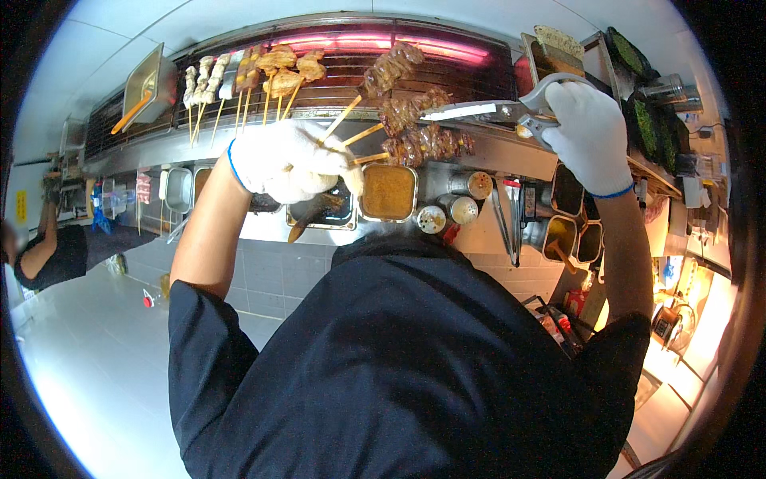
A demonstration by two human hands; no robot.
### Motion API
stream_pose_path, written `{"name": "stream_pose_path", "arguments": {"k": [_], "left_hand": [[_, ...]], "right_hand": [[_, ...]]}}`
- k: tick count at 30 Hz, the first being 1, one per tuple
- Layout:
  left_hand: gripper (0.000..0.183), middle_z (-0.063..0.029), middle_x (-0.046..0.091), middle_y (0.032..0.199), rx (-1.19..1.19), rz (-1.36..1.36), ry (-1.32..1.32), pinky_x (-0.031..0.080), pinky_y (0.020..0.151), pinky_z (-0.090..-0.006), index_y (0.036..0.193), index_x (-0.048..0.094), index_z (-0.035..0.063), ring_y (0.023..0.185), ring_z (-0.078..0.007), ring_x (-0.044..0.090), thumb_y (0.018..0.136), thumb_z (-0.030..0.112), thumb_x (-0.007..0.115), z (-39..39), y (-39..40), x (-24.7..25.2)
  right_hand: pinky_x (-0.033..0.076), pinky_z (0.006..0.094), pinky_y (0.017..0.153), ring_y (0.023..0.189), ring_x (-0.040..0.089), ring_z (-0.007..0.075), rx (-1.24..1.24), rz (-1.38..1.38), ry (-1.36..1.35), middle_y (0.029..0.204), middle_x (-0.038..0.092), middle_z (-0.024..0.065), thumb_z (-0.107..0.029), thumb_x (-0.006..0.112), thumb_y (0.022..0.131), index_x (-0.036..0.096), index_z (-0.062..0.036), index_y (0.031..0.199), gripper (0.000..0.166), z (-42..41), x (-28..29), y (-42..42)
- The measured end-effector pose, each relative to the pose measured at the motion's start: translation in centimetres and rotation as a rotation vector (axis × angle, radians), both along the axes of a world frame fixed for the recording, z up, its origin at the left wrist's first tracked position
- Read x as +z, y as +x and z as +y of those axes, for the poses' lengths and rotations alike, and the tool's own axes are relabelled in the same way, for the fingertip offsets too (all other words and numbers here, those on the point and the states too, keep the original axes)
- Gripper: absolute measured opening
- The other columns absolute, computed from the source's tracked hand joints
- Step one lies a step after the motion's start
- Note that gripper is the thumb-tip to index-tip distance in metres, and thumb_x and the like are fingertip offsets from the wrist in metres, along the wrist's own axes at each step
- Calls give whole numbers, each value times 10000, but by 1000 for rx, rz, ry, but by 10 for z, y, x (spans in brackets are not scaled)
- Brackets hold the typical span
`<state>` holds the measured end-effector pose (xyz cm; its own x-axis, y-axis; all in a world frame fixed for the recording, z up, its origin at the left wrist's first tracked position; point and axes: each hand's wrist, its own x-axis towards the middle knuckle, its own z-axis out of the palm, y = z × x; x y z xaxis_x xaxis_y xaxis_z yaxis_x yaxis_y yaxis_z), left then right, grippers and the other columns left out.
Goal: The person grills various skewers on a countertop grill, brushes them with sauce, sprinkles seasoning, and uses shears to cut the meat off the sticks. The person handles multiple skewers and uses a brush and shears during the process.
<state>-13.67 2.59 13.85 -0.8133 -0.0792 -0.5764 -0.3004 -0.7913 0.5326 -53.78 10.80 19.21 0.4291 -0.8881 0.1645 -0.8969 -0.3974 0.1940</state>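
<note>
Wearing a white knit glove, my left hand (299,158) grips the bamboo sticks of three browned meat skewers (413,111) held above the front of the grill (455,78). The skewers fan out, one pointing up toward the glowing heater, two to the right. My right hand (586,132), gloved too, holds a pair of scissors (473,111) with grey handles. Their blades reach left and their tips meet the middle skewer's meat. From this angle I cannot tell whether they are cutting into it. Glove and fingers hide the lower ends of the sticks.
Other skewers (278,63) lie on the grill's left part beside a metal pan (143,90) with a brush. Below sit a sauce tray (389,191), a dark tray with a brush (323,209), shakers (458,208) and tongs (505,224). Another person (51,254) stands far left.
</note>
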Motion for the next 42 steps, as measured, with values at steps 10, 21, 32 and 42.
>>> {"name": "stream_pose_path", "arguments": {"k": [10, 21, 32, 42], "left_hand": [[364, 58, 378, 592, 107, 45, 29, 202, 337, -222, 1212, 623, -126, 411, -25, 294, 1025, 186, 609, -21, -2, -37], [386, 56, 350, 608, 397, 295, -73, 257, 399, -238, 1332, 583, -45, 461, -59, 331, 1073, 233, 512, 4, -47, -70], [367, 55, 285, 612, 410, 416, 466, 196, 399, -245, 1300, 578, 9, 464, -74, 244, 1090, 286, 459, 19, -88, -166], [332, 58, 306, 612, 456, 306, 333, 223, 390, -246, 1277, 593, 2, 455, -78, 270, 1082, 232, 454, 23, -89, -151]], "right_hand": [[536, 387, 673, 719, 698, 266, -404, -552, 495, 787, 696, 162, -362, 880, 768, 698, -33, 988, 436, -19, -38, 15], [549, 389, 690, 753, 702, 265, -570, -774, 355, 824, 709, 138, -366, 871, 786, 681, -51, 1006, 429, 19, -46, 73], [571, 403, 793, 950, 713, 291, -456, -278, 371, 1030, 717, 104, -399, 804, 798, 705, -109, 1074, 412, -13, -83, 96], [579, 443, 743, 873, 717, 312, -414, -217, 413, 957, 708, 141, -416, 750, 842, 679, -102, 1072, 396, -22, -90, 98]]}}
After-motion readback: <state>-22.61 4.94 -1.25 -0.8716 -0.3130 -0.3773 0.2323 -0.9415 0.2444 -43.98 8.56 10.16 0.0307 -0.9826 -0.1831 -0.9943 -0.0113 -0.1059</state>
